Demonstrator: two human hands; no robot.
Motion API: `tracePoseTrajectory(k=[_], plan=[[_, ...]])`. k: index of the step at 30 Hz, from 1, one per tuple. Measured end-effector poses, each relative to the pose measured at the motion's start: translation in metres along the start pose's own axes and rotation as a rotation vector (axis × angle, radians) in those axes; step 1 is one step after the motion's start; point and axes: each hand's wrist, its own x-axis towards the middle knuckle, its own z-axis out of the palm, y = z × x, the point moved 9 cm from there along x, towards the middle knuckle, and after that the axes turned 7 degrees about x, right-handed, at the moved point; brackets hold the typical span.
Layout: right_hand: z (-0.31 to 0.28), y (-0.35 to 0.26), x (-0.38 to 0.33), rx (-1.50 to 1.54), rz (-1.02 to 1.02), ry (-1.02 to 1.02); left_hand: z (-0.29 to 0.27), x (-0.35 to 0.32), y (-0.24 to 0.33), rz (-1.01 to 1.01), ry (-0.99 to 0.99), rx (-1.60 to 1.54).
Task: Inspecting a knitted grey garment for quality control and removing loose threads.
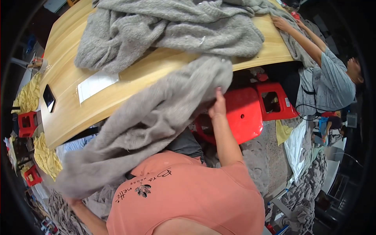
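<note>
grey and fuzzy, a knitted garment (145,125) hangs stretched in the air between the person's two hands, crossing the head view from upper right to lower left. it sits just off the near edge of the wooden bench (70,113), above the person's lap, so it looks held taut and spread rather than dropped, most likely to open it out along its length.

the right hand (217,106) is raised near the bench's near edge, fingers closed on the upper end of the garment where the cloth bunches into a rounded fold; the thumb side faces the camera and the forearm runs down to the salmon-pink shirt (188,196). the left hand (72,201) is low at the person's left, almost wholly hidden under the lower end of the cloth. only a bit of knuckle and wrist shows, so its grip appears closed on the garment, though the fingers themselves cannot be seen.

on the bench top, well apart from the held piece, a heap of similar grey knitwear (168,31) fills the far half. a white sheet of paper (96,84) lies nearer the near edge, and a dark phone (49,98) rests toward the left end. red plastic stools (250,111) stand on the floor under the right hand. at the bench's right end another person's arm (301,39) reaches onto the grey pile.
</note>
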Motion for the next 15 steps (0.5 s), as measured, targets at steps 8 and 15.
tracePoseTrajectory(k=[8,15], plan=[[0.067,0.039,-0.041,-0.314,-0.196,-0.211,0.239,-0.036,0.074,-0.106,-0.561,0.456],[0.069,-0.029,-0.047,-0.177,-0.48,-0.243,0.223,0.018,0.116,0.034,-0.246,0.348]])
